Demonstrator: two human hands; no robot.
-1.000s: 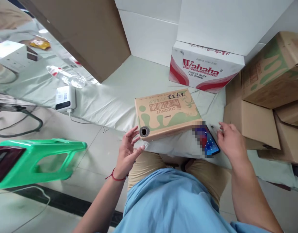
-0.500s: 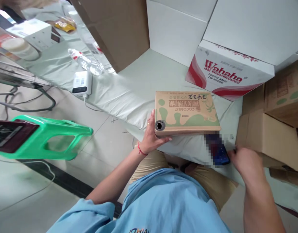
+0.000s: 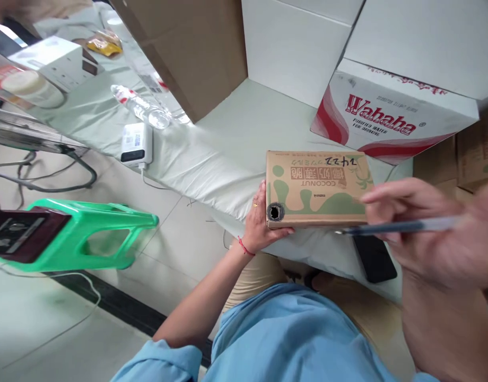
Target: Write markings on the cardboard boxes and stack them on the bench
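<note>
My left hand (image 3: pixel 260 220) grips the left end of a brown cardboard box (image 3: pixel 323 183), fingers along its side and thumb along the near edge. Green shapes, upside-down "COCONUT" print and a handwritten number mark its top, with a dark-rimmed hole at the near left corner. At the box's right end, my right hand (image 3: pixel 423 239) is closed around a pen (image 3: pixel 391 227), whose tip points left, just off the box's near edge. Motion blurs the rear of this hand. Below the pen lies a dark phone (image 3: pixel 373 257).
A white and red Wahaha water carton (image 3: pixel 383 119) stands behind the box on the cloth-covered table (image 3: pixel 220 138). Plastic bottles (image 3: pixel 142 106) and a white power bank (image 3: pixel 136 143) with a cable lie left. A green stool (image 3: pixel 80 233) is on the floor. A blurred body part shows top left.
My right hand has come up from beside the phone to the box's right end, and a pen now shows in it. The phone screen has gone dark. My left hand keeps its grip.
</note>
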